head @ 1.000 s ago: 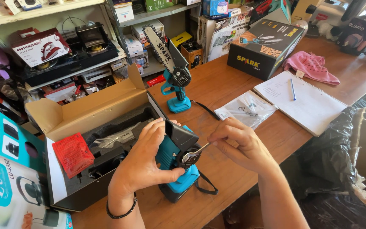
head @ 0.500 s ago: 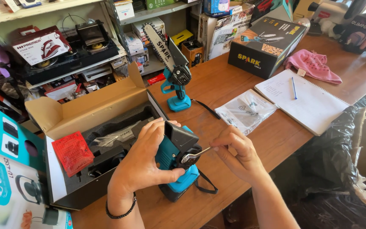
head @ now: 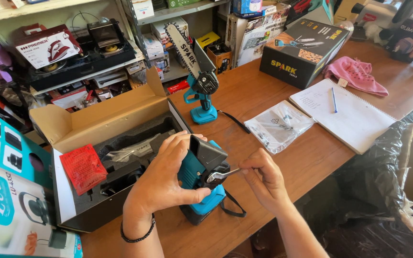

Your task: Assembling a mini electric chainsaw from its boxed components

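The right hand has been shifted slightly lower and to the right across the three pictures, away from the body of the teal mini chainsaw, so that more of the small metal wrench is now exposed between the fingers and the tool. The wrench head is seen seated at the black side cover. The left hand has been spread slightly wider over the tool's near side.

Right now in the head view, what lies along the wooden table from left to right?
Open cardboard box → left hand → teal power tool → small wrench → right hand → clear plastic bag → white notepad with a blue pen.
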